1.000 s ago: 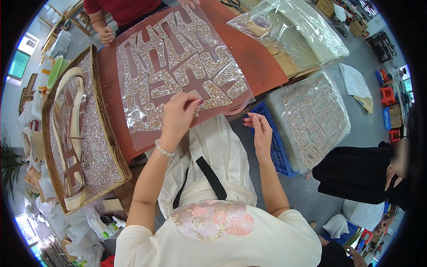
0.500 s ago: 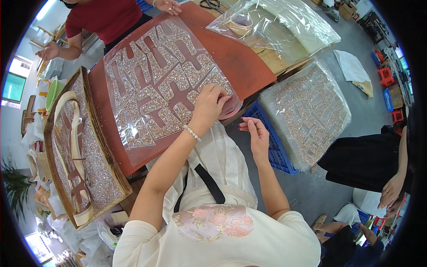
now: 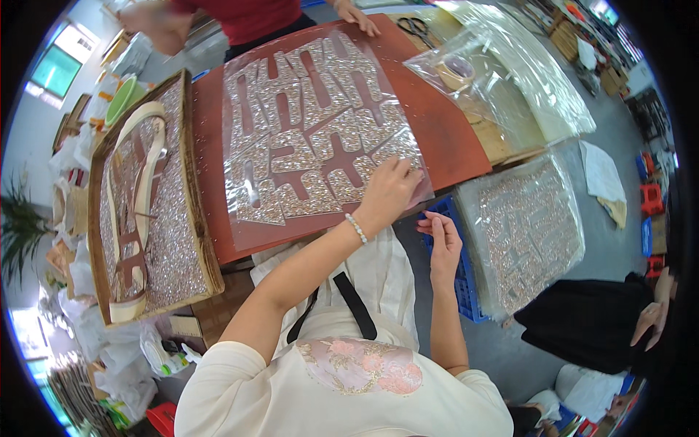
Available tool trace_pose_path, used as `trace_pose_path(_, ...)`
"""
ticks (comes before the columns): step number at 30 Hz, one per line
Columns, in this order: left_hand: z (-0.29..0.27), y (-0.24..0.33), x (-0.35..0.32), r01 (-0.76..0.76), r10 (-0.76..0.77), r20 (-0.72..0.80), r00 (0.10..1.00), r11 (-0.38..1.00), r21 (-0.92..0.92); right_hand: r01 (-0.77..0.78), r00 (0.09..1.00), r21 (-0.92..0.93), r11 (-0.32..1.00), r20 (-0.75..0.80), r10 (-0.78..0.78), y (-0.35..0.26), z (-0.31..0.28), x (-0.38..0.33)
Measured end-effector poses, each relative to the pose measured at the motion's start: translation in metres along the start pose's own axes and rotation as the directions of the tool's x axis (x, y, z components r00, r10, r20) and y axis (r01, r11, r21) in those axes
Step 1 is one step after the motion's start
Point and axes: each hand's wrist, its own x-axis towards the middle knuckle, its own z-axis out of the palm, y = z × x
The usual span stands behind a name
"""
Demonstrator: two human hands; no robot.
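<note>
A clear plastic sheet point(image 3: 251, 234) covered with glittering stones and cut-out shapes lies on the reddish-brown board. My left hand point(image 3: 393, 188), with a beaded bracelet at the wrist, reaches over its near right corner. Its fingers are bent and closed at the sheet's edge, where the film curls. My right hand point(image 3: 443, 244) hovers beside the board's edge, above a blue crate point(image 3: 466, 288). Its thumb and fingertips come together; whatever they hold, if anything, is too small to make out.
At left stands a wooden tray point(image 3: 205, 255) of loose stones with cream straps point(image 3: 142, 197) in it. To the right, bagged glittery sheets point(image 3: 520, 226) rest on the crate. Tape point(image 3: 457, 71), scissors point(image 3: 415, 28) and plastic film point(image 3: 550, 95) lie behind. A co-worker's hand point(image 3: 357, 18) touches the board's far edge.
The view has turned, so the board sits farther right in it. Across the board, the co-worker's hand has come down on the far edge. My hands keep about the same places by the sheet's corner.
</note>
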Motion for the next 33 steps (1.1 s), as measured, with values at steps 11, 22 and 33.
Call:
trace_pose_path(11, -0.019, 0.006, -0.042, -0.019, 0.004, 0.062, 0.998, 0.969, 0.246, 0.023, 0.999, -0.093, 0.995, 0.043, -0.019, 0.005, 0.031, -0.023)
trace_pose_path(22, -0.035, 0.017, -0.040, -0.465, 0.201, 0.444, 0.873, 0.617, 0.635, 0.099, 0.995, -0.147, 0.984, 0.029, -0.096, 0.001, 0.051, -0.044)
trace_pose_path(33, -0.156, -0.038, -0.121, 0.282, -0.316, -0.252, 0.915, 0.946, -0.162, 0.106, 0.988, -0.186, 0.977, 0.128, -0.083, -0.011, 0.081, -0.076)
